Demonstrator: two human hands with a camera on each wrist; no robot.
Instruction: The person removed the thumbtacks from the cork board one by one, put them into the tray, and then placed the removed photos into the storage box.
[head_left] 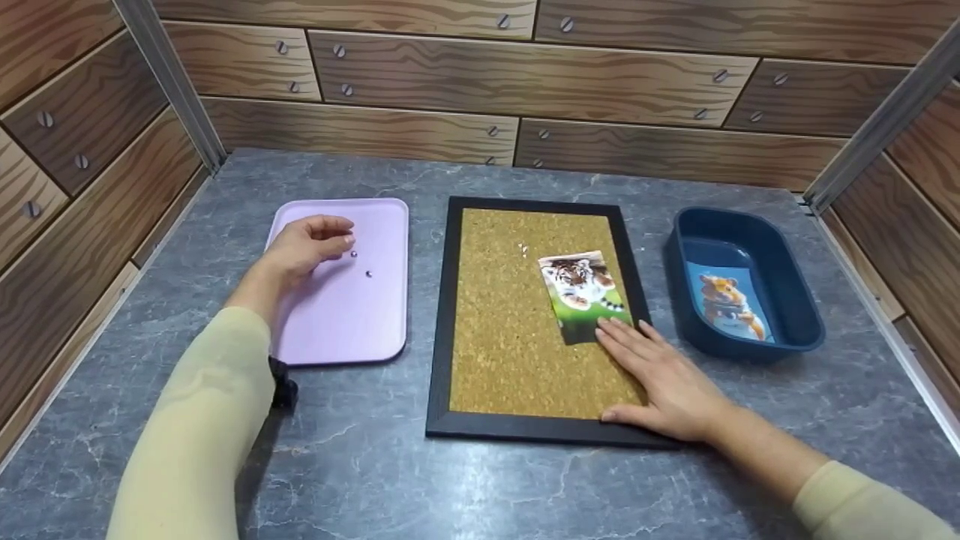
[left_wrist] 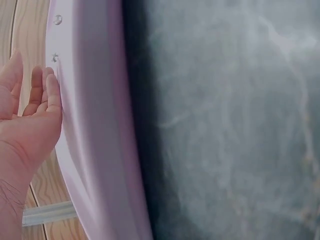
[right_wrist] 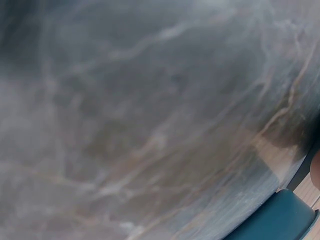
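Observation:
My left hand hovers over the lilac tray, thumb and fingers a little bent and apart, with nothing seen between them. Two small shiny silver pieces lie on the tray near its fingertips; the left wrist view shows one silver piece just past the fingers. My right hand rests flat on the lower right of a black-framed cork board. Its fingertips touch the lower right corner of a tiger cub picture, which lies slightly tilted on the cork.
Small whitish shiny bits sit on the cork left of the picture. To the right of the board stands a dark blue bin with a hamster picture inside. Wood-patterned panels enclose the grey marbled table.

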